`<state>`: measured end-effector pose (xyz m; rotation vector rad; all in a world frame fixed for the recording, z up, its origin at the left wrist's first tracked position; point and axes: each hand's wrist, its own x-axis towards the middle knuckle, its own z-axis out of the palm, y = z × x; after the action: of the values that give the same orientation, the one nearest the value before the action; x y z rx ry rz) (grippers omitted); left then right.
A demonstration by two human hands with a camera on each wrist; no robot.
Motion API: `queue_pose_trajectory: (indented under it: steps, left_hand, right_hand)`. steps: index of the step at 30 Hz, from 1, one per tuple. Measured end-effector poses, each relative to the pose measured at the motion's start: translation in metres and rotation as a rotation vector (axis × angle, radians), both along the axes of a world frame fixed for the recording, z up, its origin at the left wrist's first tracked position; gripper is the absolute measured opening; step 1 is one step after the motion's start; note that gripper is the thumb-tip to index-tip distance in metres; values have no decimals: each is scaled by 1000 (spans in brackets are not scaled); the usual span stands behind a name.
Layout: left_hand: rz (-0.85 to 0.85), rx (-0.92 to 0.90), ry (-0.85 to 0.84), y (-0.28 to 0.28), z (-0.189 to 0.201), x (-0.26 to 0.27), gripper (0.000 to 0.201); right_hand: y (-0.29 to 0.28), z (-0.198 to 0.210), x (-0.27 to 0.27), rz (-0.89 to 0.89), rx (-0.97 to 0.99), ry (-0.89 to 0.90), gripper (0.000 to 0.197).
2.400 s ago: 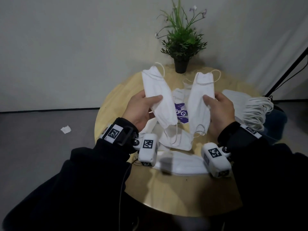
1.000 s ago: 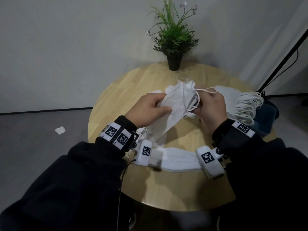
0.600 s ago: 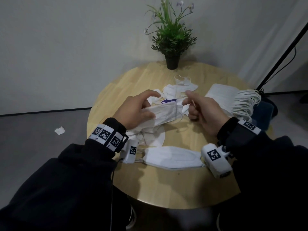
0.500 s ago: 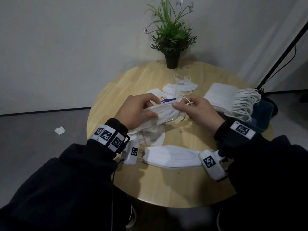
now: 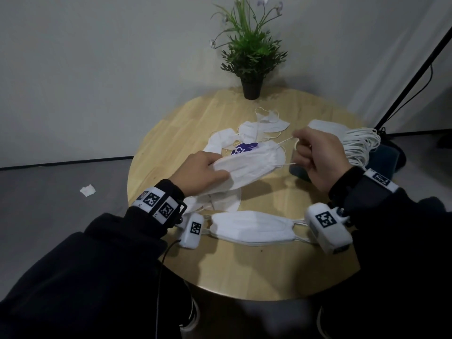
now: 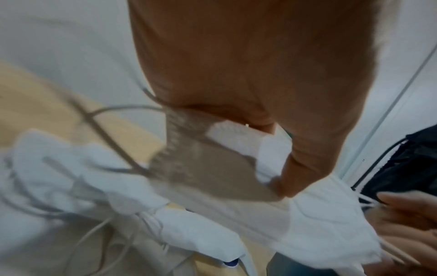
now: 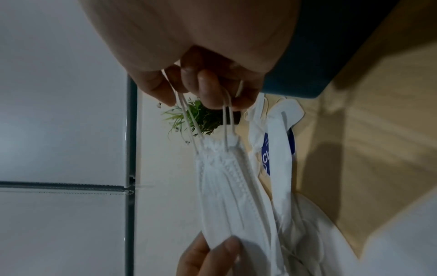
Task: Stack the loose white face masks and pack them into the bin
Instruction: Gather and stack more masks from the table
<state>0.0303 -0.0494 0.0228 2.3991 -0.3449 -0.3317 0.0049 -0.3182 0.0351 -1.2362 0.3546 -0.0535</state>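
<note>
Two or more white masks [image 5: 249,165] pressed together are held above the round table [image 5: 244,270]. My left hand [image 5: 203,172] grips their near end between thumb and fingers. My right hand [image 5: 315,155] pinches their ear loops [image 7: 227,115] and pulls them taut to the right; the held masks [image 7: 227,186] hang below it in the right wrist view. Loose masks [image 5: 264,126] lie behind, one mask [image 5: 252,227] lies near me. A stack of masks [image 5: 352,140] rests over the dark blue bin [image 5: 384,160] at the right edge.
A potted plant [image 5: 249,57] stands at the table's far edge. A purple-printed packet [image 5: 244,149] lies among the loose masks. A black stand pole [image 5: 415,77] leans at the right. A scrap of paper [image 5: 87,190] lies on the grey floor.
The two masks held apart upright were brought together into one bundle in my left hand. My right hand shifted from the bundle's end to pulling its ear loops out to the right.
</note>
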Motion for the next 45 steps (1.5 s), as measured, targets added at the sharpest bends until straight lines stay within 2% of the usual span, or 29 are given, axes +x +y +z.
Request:
queue_pose_trajectory:
  steps: [2,5,9,12,14,17,21,22,24,26,28,32,38,45]
  left_hand:
    - [9,-53,96,9,-3,1,15]
    - [87,-229,233,26,-6,0,13]
    - [179,-427,347,40,-3,-1,17]
    - [206,-519,452,56,-1,-1,14]
    - [253,-606,465,66,1,0,12]
    - [271,-833,519,73,6,2,18]
    - [413,-1205,664,73,20,0,24]
    - [452,-1255,680,74,23,-3,28]
    - [470,-1180,673,75,24,-9,31]
    - [442,-898,590,75,20,-17,28]
    - [418,-661,549,74,12,-24,36]
    - [385,-392,594,75,-5,-32,32]
    - [341,-272,669,72,-17,-37,26]
    - [291,-149,676,70,-18,-39,22]
  right_hand:
    - [-10,-3,-3,-15,35,-41,44]
    - [-21,-5,-10,45,-24,-53,44]
    - [-36,-11,-22,87,-109,-21,49]
    - [-48,-15,-28,69,-169,26,49]
    - [-57,-17,-32,78,-210,64,47]
    - [-66,-17,-40,207,-303,145,46]
    - [-65,-19,-55,471,-494,302,13]
    - [-65,-21,-58,469,-518,334,16]
    - [-63,-27,-62,416,-529,389,19]
    - [-61,-30,-66,378,-514,434,15]
    - [-60,-33,-70,368,-550,457,11]
    - [-57,-43,-76,400,-635,474,13]
    - [-54,-52,-80,437,-707,489,11]
    - [-57,-57,-79,478,-762,532,20]
